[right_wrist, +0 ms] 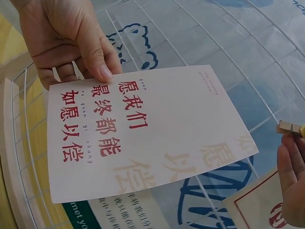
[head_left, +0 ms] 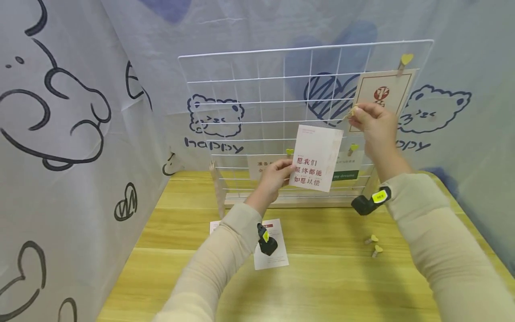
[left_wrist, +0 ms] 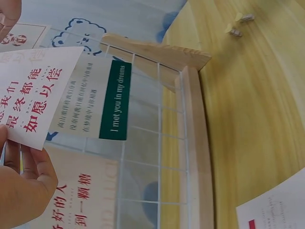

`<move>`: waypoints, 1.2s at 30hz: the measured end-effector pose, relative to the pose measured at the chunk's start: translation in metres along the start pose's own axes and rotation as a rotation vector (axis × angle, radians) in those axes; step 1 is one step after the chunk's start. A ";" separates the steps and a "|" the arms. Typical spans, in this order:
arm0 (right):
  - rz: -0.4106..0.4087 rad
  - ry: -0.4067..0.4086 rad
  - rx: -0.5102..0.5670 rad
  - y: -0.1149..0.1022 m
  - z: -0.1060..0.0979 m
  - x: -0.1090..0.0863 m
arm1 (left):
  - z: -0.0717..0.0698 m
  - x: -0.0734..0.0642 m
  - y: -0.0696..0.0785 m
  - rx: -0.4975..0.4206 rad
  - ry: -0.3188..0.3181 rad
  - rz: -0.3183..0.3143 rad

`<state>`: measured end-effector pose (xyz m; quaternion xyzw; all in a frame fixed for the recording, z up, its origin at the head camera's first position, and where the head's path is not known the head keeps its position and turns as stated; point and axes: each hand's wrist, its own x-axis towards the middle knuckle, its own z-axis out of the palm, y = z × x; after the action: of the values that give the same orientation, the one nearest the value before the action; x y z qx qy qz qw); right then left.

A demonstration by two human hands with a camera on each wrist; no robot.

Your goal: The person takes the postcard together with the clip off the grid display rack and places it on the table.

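My left hand [head_left: 275,179] pinches a white card [head_left: 315,156] with red Chinese lettering by its left edge, thumb on the printed face. The card is held up before a white wire grid [head_left: 257,100]. In my right hand [head_left: 377,127] is a small wooden clothespin [right_wrist: 289,128] with a yellow heart, pinched between thumb and fingertips. That hand is in front of a red-bordered card [head_left: 404,96], which a yellow-heart clothespin [head_left: 405,61] fixes to the grid's upper right. In the right wrist view the raised card fills the middle, with the clothespin at the right edge.
Lower on the grid hang a card with a green band [left_wrist: 116,100] and a cream card [left_wrist: 88,191]. The grid stands in a wooden base [left_wrist: 198,143]. Two heart clothespins [head_left: 374,246] and a printed white card [head_left: 275,255] lie on the wooden table [head_left: 322,277].
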<state>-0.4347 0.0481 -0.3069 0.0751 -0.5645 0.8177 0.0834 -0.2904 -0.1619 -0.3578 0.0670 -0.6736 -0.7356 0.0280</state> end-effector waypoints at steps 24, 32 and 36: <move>0.060 -0.084 0.045 -0.005 -0.009 -0.103 | 0.001 -0.021 -0.045 -0.020 0.007 -0.073; 0.124 -0.140 0.230 0.111 -0.092 -0.032 | 0.001 -0.027 -0.063 -0.032 -0.001 -0.118; 0.116 -0.112 0.146 0.099 -0.089 -0.050 | -0.001 -0.029 -0.071 -0.030 -0.007 -0.125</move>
<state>-0.4106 0.0941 -0.4389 0.0937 -0.5108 0.8546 -0.0015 -0.2583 -0.1522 -0.4264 0.1060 -0.6569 -0.7462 -0.0195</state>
